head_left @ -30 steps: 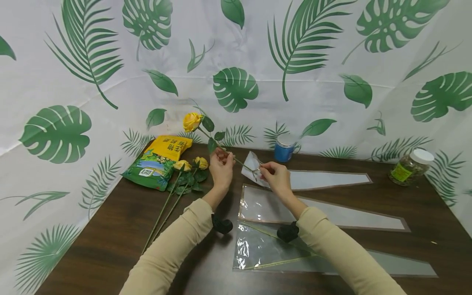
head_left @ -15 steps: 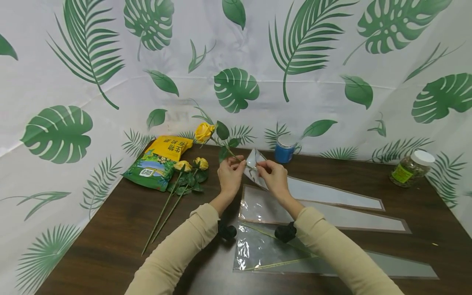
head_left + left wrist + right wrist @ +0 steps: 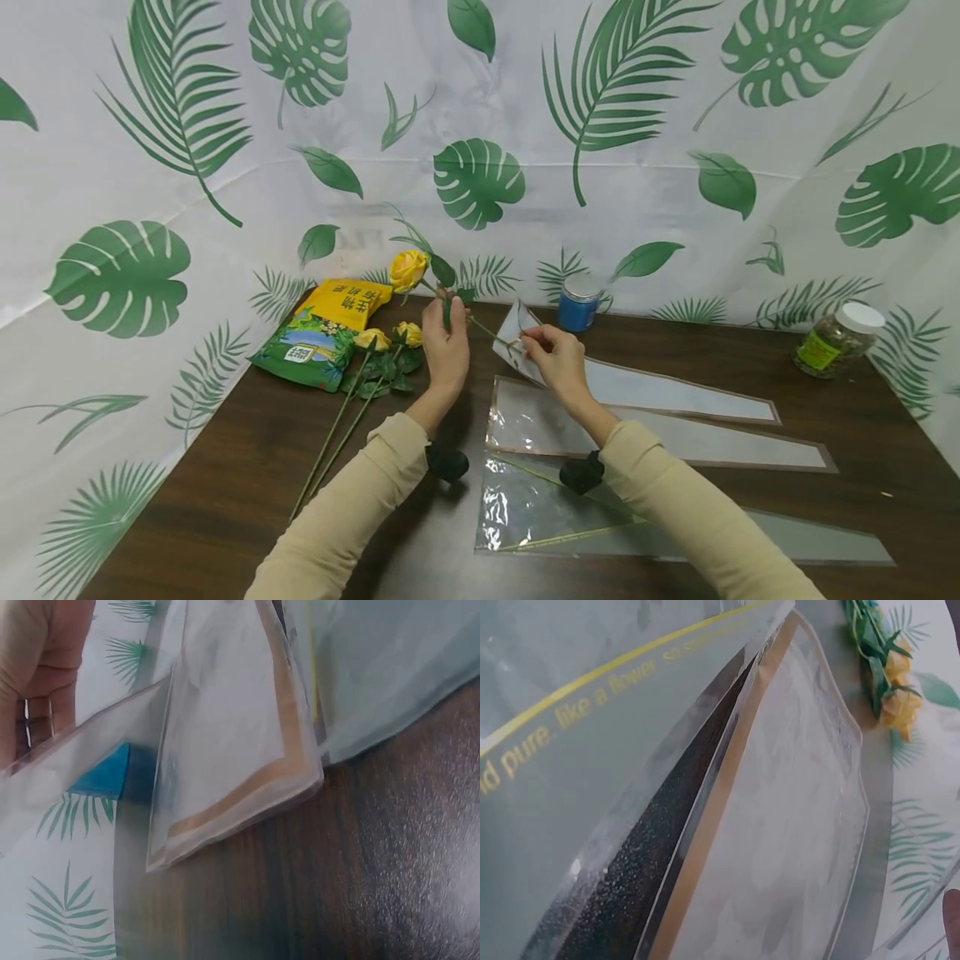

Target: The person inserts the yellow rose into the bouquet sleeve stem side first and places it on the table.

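My left hand (image 3: 446,337) grips a yellow rose (image 3: 408,271) high on its stem, close below the bloom and among the leaves. The stem slopes down to the right into the mouth of a clear and white flower sleeve (image 3: 690,390). My right hand (image 3: 558,358) pinches the lifted mouth of this sleeve between thumb and fingers, where the stem end lies. The left wrist view shows the raised film edge at left; in the right wrist view only a fingertip (image 3: 952,919) appears at the edge.
Two more yellow roses (image 3: 371,339) lie left of my left hand, beside a yellow and green bag (image 3: 318,333). Two flat sleeves (image 3: 750,437) (image 3: 810,537) lie nearer me. A blue can (image 3: 577,307) and a lidded jar (image 3: 836,342) stand at the back.
My left hand and the rose first came right, toward the sleeve mouth, then my hand slid back left up the stem. The sleeve's narrow end has swung toward me.
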